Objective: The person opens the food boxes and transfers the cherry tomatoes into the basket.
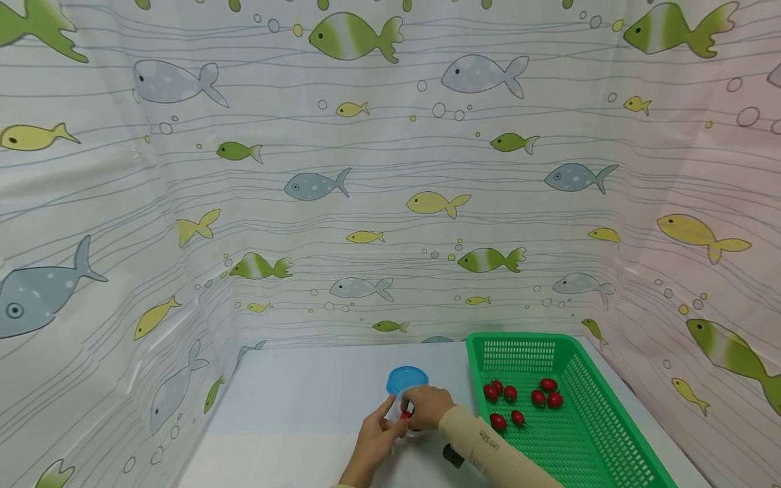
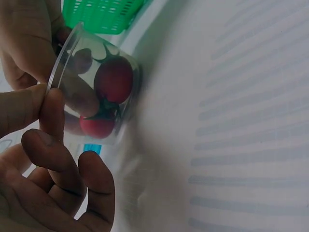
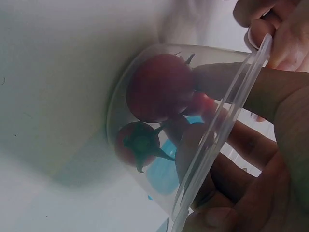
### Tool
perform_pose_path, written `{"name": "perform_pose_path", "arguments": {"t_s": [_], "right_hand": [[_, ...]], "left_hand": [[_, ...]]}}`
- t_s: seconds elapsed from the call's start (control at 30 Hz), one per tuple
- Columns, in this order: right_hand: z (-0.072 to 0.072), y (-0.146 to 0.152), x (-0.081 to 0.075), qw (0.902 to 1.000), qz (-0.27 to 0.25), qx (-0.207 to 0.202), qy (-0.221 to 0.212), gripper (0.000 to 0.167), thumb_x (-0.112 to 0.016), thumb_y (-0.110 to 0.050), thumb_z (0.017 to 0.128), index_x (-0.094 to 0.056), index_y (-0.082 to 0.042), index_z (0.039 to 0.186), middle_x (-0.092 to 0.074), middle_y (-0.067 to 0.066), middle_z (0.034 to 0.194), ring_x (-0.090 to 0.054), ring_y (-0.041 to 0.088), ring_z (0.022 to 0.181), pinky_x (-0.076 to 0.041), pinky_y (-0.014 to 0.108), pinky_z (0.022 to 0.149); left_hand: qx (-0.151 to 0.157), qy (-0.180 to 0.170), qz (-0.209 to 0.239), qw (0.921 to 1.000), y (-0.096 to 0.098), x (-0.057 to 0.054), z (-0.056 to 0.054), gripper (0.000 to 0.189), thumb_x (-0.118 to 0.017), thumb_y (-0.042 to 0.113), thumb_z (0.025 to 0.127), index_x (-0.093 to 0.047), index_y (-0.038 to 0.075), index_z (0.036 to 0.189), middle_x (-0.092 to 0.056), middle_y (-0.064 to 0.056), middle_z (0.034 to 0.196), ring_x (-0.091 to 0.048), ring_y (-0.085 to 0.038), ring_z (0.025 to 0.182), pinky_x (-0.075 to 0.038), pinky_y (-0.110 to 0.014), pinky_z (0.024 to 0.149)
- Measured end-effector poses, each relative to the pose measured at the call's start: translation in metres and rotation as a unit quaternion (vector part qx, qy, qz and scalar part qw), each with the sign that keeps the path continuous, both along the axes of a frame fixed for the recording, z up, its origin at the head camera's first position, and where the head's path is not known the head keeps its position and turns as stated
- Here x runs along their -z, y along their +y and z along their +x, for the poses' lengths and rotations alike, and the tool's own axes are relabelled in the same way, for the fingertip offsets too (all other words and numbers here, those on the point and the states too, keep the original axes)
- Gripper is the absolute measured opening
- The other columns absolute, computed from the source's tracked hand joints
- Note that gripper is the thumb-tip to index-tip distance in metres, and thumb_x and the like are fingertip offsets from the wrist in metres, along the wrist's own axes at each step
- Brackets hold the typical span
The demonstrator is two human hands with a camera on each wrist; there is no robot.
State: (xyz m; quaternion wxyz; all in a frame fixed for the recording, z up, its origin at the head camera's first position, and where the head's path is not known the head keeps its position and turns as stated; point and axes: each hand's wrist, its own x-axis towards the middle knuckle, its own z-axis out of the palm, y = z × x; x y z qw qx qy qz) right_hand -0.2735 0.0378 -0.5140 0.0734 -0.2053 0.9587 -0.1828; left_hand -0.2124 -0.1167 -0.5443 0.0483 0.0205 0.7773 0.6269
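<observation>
A clear plastic cup (image 2: pixel 79 41) stands on the white table, with several red cherry tomatoes (image 2: pixel 114 79) with green stems inside it. My left hand (image 1: pixel 374 437) pinches the cup's rim between thumb and forefinger, its other fingers loosely bent. My right hand (image 1: pixel 429 407) reaches over the rim, thumb and fingers down inside the cup. In the right wrist view they are bent about a large cherry tomato (image 3: pixel 159 89), the thumb at its stem end. Another tomato (image 3: pixel 137 142) lies beside it at the cup's bottom, stem toward the camera.
A blue round lid (image 1: pixel 407 379) lies on the table just behind the cup. On the right stands a green plastic basket (image 1: pixel 473 362) with several cherry tomatoes (image 1: pixel 538 398) in it. A fish-patterned curtain (image 1: pixel 366 224) encloses the table at the back and sides.
</observation>
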Motion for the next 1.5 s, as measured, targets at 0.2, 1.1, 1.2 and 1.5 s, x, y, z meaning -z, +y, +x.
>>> {"name": "perform_pose_path", "arguments": {"t_s": [0.2,1.1,1.2,1.5], "right_hand": [[0.001,0.003,-0.001,0.9998,-0.015,-0.007,-0.008,0.03,-0.086,-0.04,0.076,-0.073,-0.022,0.096,-0.066,-0.015,0.077,-0.059,0.007,0.073,-0.051,0.042,0.071],[0.008,0.022,-0.035,0.9887,-0.14,-0.032,-0.042,0.024,-0.078,-0.017,0.087,-0.071,-0.012,0.109,-0.074,0.002,0.091,-0.069,0.015,0.064,-0.053,0.028,0.056],[0.01,0.028,-0.042,0.9898,-0.135,-0.042,-0.014,0.024,-0.079,-0.018,0.086,-0.072,-0.013,0.109,-0.074,0.0,0.092,-0.069,0.015,0.073,-0.056,0.032,0.064],[0.014,0.052,-0.056,0.9866,-0.156,-0.046,0.01,0.025,-0.079,-0.021,0.088,-0.071,-0.016,0.111,-0.074,-0.001,0.096,-0.067,0.017,0.089,-0.057,0.042,0.077]], "left_hand": [[0.001,0.004,-0.007,1.0,-0.002,0.0,-0.001,0.071,-0.071,0.02,0.094,-0.038,-0.003,0.153,-0.069,-0.002,0.072,-0.043,-0.006,0.051,-0.036,-0.021,0.047],[0.003,0.007,-0.018,0.9998,-0.001,0.002,-0.004,0.07,-0.07,0.018,0.093,-0.04,-0.002,0.153,-0.065,-0.001,0.069,-0.042,-0.011,0.055,-0.033,-0.023,0.047],[0.006,0.008,-0.016,0.9998,-0.001,0.001,-0.003,0.071,-0.07,0.018,0.094,-0.039,-0.002,0.153,-0.065,-0.001,0.07,-0.041,-0.011,0.055,-0.033,-0.023,0.047],[0.008,0.004,-0.008,0.9999,-0.002,0.003,-0.003,0.071,-0.07,0.017,0.094,-0.037,-0.001,0.154,-0.065,-0.002,0.073,-0.043,-0.011,0.056,-0.035,-0.023,0.048]]}}
